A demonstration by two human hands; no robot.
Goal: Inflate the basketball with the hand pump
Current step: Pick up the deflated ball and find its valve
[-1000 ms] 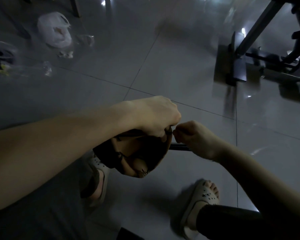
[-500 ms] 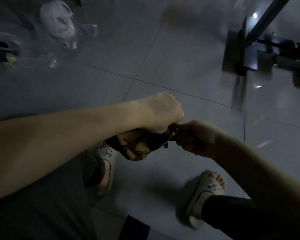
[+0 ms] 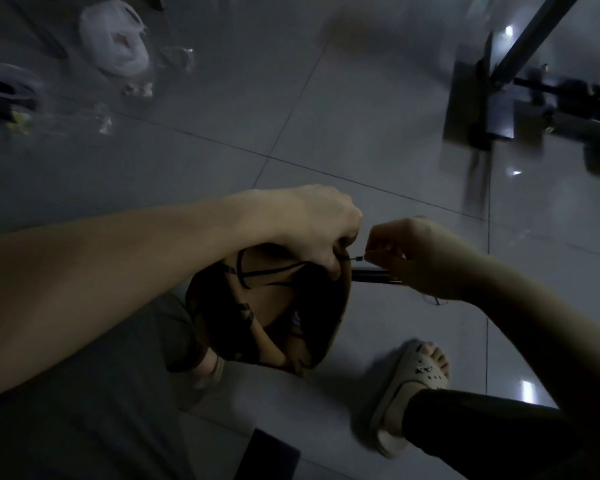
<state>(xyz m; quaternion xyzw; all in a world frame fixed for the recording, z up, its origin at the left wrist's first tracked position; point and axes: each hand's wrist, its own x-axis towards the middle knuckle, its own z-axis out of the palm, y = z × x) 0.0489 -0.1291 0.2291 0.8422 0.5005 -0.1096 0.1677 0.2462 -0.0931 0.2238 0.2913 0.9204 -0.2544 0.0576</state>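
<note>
- Dim room; my left hand [image 3: 312,223] is clamped over the top edge of the basketball [image 3: 274,313], fingers curled down onto it.
- The basketball is deflated, caved in and folded, brown with black seams, hanging under that hand above the tile floor [image 3: 343,109], between my knees.
- My right hand [image 3: 420,258] sits just right of the basketball's top edge, fingertips pinched shut on a thin needle [image 3: 355,259].
- The needle points left toward the basketball, its tip right at my left fingers; can't tell if it is in the valve, too dark and hidden.
- The hand pump [image 3: 374,274], a dark tube, runs out from behind the basketball's right rim and under my right hand; the lower fingers seem to be wrapped around it, hard to confirm.
- My right foot in a pale sandal [image 3: 409,393] is on the floor below and right of the basketball.
- My left foot is partly hidden under the basketball.
- Far up-left of the basketball: a white plastic bag [image 3: 113,38] and small blurred scraps.
- Far up-right of the basketball: a dark metal frame [image 3: 492,98] standing on the floor, blurred.
</note>
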